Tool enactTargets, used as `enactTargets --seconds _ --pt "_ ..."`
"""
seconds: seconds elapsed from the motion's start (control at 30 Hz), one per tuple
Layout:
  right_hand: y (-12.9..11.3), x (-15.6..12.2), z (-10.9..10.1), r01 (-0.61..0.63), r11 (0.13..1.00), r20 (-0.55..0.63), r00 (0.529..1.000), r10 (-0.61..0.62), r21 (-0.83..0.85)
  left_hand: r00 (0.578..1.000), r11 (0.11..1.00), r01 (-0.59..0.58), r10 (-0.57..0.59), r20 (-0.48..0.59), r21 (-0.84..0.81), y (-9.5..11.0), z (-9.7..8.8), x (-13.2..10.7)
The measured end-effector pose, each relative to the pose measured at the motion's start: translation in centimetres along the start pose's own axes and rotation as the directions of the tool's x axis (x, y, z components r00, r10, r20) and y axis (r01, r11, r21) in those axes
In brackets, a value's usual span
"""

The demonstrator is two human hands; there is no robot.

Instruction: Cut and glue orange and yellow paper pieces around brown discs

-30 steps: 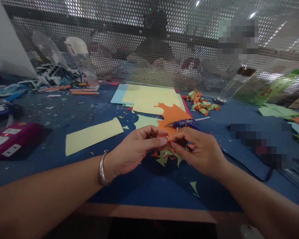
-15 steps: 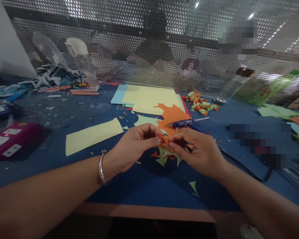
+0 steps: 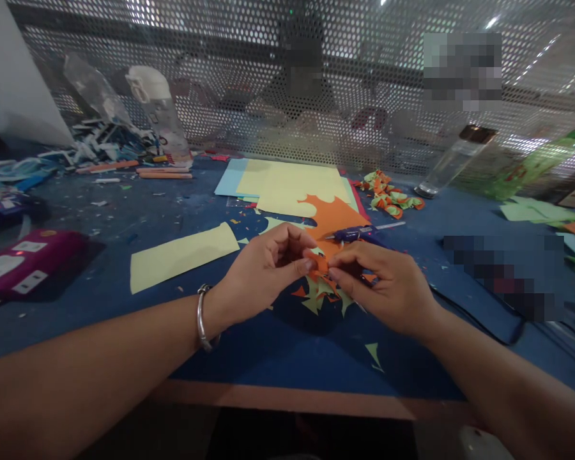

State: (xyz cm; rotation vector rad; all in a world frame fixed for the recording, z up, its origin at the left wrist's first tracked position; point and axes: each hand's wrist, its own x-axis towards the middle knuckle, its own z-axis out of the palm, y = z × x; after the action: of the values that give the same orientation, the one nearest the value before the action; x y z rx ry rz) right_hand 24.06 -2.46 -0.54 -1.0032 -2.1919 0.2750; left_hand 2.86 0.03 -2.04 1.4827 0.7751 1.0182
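Observation:
Between my two hands is a small piece of orange paper (image 3: pixel 321 262), pinched at both sides and partly hidden by my fingers. My left hand (image 3: pixel 273 265), a silver bangle at its wrist, grips its left side with thumb and forefinger. On the other side the fingertips of my right hand (image 3: pixel 383 281) close on its edge. Yellow-green and orange paper scraps (image 3: pixel 314 301) lie on the table below. Just beyond my hands, a blue glue gun (image 3: pixel 352 234) rests on a cut-out orange sheet (image 3: pixel 333 211).
A pale yellow paper strip (image 3: pixel 184 255) lies left of my hands. Stacked yellow and blue sheets (image 3: pixel 292 179) are behind, with curled orange-green paper pieces (image 3: pixel 388 195) to their right. Bottles (image 3: pixel 165 121) stand along the perforated screen. A purple device (image 3: pixel 33 263) sits far left; a cable (image 3: pixel 474 322) runs right.
Both hands keep their pinch on the orange paper, and the fingers have shifted slightly. The whole view has moved a little, so the table's things appear somewhat higher.

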Motion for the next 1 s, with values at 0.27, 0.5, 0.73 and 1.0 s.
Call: enactTargets --seconds 0.27,0.5,0.73,1.0 --pt "0.21 -0.06 0.32 0.058 0.998 -0.007 0.998 -0.058 0.002 0.997 0.998 0.061 -0.060 -0.049 0.012 -0.01 0.07 -0.04" --pt "0.20 0.08 0.35 0.098 0.995 0.010 0.995 -0.098 -0.027 0.993 0.990 0.104 -0.109 -0.047 -0.092 0.24 0.28 -0.16" --pt "0.43 0.14 0.40 0.099 0.995 0.039 0.994 -0.098 -0.011 0.982 0.982 0.179 -0.182 -0.044 -0.062 0.63 0.13 -0.34" --pt "0.27 0.07 0.23 0.046 0.999 0.032 0.998 -0.046 0.013 0.993 0.992 0.110 -0.112 -0.022 -0.061 0.05 -0.07 0.03"
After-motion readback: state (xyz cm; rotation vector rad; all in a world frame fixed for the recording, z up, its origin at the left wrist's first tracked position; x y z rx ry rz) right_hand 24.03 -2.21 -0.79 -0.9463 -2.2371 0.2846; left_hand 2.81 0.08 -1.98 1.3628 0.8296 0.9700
